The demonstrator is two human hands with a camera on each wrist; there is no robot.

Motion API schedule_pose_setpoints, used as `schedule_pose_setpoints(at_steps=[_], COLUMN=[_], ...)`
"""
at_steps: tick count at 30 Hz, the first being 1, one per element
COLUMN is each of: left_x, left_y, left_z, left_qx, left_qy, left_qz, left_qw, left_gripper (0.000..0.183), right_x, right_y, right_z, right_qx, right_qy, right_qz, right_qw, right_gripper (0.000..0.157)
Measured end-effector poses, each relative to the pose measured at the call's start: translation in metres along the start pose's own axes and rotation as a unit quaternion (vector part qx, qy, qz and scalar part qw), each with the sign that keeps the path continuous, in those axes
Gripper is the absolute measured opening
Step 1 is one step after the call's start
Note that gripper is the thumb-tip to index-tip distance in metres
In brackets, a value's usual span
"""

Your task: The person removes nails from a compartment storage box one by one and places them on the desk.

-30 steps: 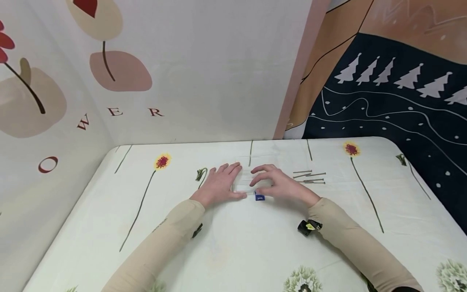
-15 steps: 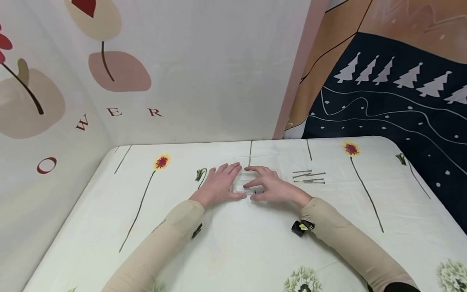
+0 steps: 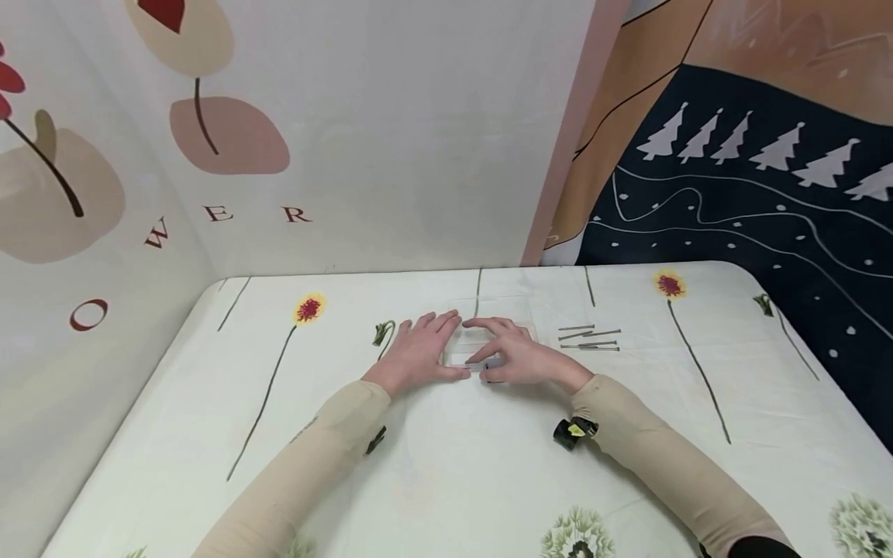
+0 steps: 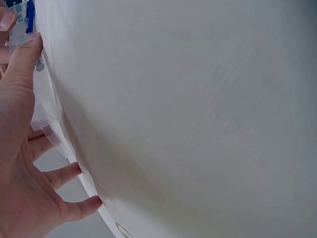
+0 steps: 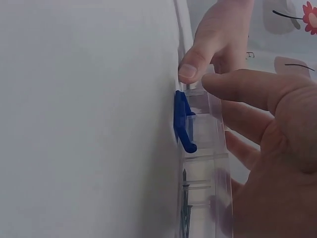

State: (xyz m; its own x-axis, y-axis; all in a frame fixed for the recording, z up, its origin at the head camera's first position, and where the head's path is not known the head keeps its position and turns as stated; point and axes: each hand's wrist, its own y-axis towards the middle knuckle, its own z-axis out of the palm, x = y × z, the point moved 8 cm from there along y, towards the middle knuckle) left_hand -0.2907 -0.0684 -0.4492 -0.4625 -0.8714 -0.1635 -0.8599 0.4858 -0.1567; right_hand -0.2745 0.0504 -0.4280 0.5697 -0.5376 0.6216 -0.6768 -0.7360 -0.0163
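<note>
A clear plastic compartment box (image 3: pixel 456 359) lies on the table between both hands. My left hand (image 3: pixel 415 355) rests at its left side, fingers spread and nearly straight, the thumb at the front left corner. My right hand (image 3: pixel 519 356) reaches over the box from the right with loosely bent fingers. In the right wrist view, its thumb is over the front edge, beyond a blue latch (image 5: pixel 181 119); nothing pinched is visible. Several nails (image 5: pixel 185 208) lie inside the box. The right hand hides the latch in the head view.
Several loose nails (image 3: pixel 589 338) lie on the table to the right of the box. A faint clear panel (image 3: pixel 512 304) extends behind the box. The flower-print cloth (image 3: pixel 446 465) covers the table, and a white curtain (image 3: pixel 418 155) hangs along its back edge.
My right hand has moved a little left over the box, covering the blue latch that showed in front of it. The left hand has stayed in place.
</note>
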Motion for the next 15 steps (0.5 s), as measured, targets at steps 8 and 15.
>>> schedule_pose_setpoints(at_steps=[8,15], left_x=[-0.0008,-0.0015], left_y=[-0.0016,-0.0026], left_z=[0.0008,0.0008], left_qx=[-0.004,0.002], left_qy=[0.004,0.001], left_qz=[0.006,0.007], left_qw=[1.0,1.0], left_gripper=[0.093,0.094], right_x=[0.0027,0.0015], right_y=[0.0069,0.0085], right_z=[0.0038,0.0051], right_qx=[-0.015,-0.029], right_qy=[-0.002,-0.005], right_qz=[0.017,0.031], right_qw=[1.0,0.999], right_gripper=[0.015,0.008])
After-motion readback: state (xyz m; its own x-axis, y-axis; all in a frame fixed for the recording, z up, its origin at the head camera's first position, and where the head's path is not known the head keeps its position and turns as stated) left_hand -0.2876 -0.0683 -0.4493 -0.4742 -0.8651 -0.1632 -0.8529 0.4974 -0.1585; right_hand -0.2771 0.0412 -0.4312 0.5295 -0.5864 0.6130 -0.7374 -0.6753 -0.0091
